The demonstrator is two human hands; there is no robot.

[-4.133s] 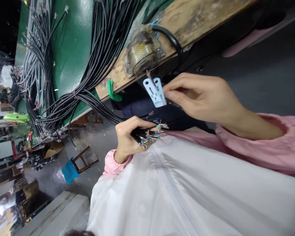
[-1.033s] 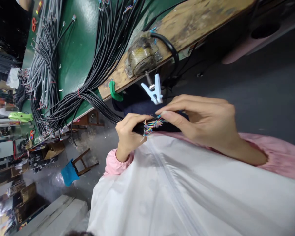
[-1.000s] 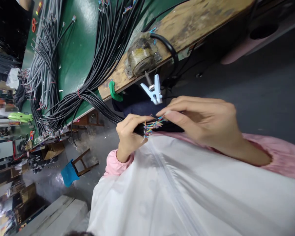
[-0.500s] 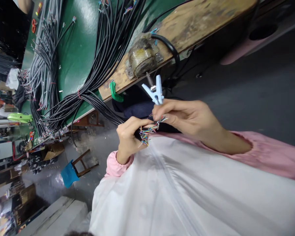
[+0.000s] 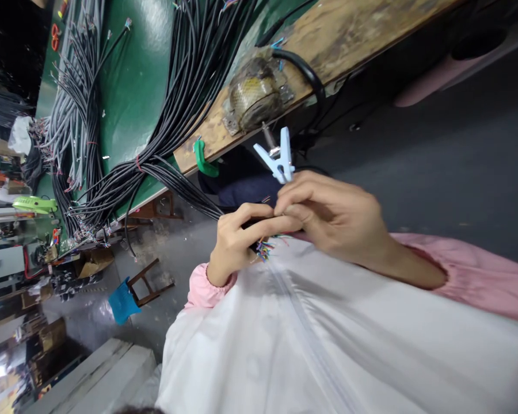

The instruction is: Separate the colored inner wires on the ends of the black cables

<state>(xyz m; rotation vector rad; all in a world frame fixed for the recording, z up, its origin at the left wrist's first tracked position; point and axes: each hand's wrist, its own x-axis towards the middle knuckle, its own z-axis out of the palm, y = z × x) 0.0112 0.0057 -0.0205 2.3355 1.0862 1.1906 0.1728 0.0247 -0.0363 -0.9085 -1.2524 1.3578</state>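
Note:
My left hand (image 5: 237, 238) is wrapped round the end of a bundle of black cables (image 5: 190, 192), close to my body. Thin coloured wire ends (image 5: 264, 249) stick out below its fingers. My right hand (image 5: 328, 213) is pinched at the left fingertips; whatever lies between its thumb and finger is too small to make out. Just above the right fingers is a light blue clip (image 5: 280, 161), at the metal shaft (image 5: 268, 135) of a small motor (image 5: 255, 95).
The motor sits on a wooden board (image 5: 349, 34) along the green table (image 5: 125, 109). Black and grey cable bundles (image 5: 71, 103) lie across the table. A green clamp (image 5: 204, 158) grips the board's corner. A blue stool (image 5: 124, 300) stands on the floor.
Both hands have shifted slightly right. The left fingers now extend over the wires, hiding more of them, and the right fingertips have closed in beside them. The view has moved a little.

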